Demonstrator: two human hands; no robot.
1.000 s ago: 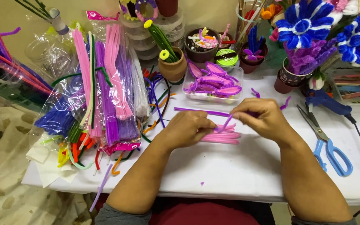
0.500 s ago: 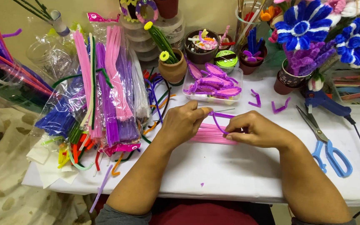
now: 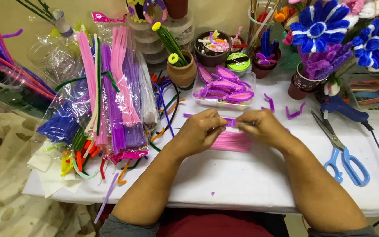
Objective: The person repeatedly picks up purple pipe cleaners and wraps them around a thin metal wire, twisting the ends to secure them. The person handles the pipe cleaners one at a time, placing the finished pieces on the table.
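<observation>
My left hand (image 3: pixel 202 131) and my right hand (image 3: pixel 263 127) meet over the middle of the white table (image 3: pixel 242 175), both pinching a purple pipe cleaner (image 3: pixel 230 122) between thumb and fingers. One end of it sticks out to the left past my left hand. Under my hands lies a small bundle of pink pipe cleaners (image 3: pixel 233 142). Just beyond, a clear shallow tray (image 3: pixel 224 90) holds several finished purple and pink petal shapes.
Packs of pink, purple and blue pipe cleaners (image 3: pixel 110 101) crowd the left side. Blue-handled scissors (image 3: pixel 341 151) and a blue glue gun (image 3: pixel 343 107) with a black cord lie at the right. Small pots (image 3: pixel 181 70) and blue pipe-cleaner flowers (image 3: pixel 319 26) stand at the back. Short purple scraps (image 3: pixel 294 113) lie near the tray.
My hands have come together and lifted slightly off the pink bundle. The purple pipe cleaner, looped half a second ago, is now folded tight between both hands.
</observation>
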